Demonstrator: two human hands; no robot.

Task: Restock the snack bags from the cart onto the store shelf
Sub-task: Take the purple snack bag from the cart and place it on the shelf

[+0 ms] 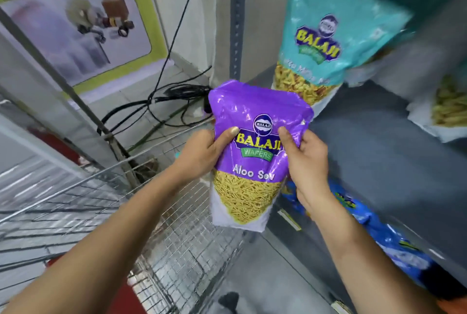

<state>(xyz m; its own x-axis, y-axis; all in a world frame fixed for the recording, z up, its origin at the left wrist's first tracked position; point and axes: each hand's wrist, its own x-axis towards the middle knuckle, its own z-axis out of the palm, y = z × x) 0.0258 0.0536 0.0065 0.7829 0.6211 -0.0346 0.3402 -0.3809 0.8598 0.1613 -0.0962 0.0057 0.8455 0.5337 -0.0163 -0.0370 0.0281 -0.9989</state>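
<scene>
A purple Aloo Sev snack bag (pixel 255 162) is held upright in both hands at the centre of the view. My left hand (pixel 202 154) grips its left edge, thumb on the front. My right hand (pixel 305 159) grips its right edge. The bag hangs over the far right corner of the wire cart (pixel 156 225), just in front of the grey shelf (pixel 379 151). On that shelf stands a teal snack bag (pixel 328 35), leaning, with another partly visible bag (pixel 447 103) at the right edge.
Blue snack bags (pixel 379 227) lie on the lower shelf below my right forearm. A perforated shelf upright (pixel 237 17) rises behind the purple bag. Black cables (pixel 171 101) are coiled on the floor beyond the cart. A poster (pixel 75 22) leans at the upper left.
</scene>
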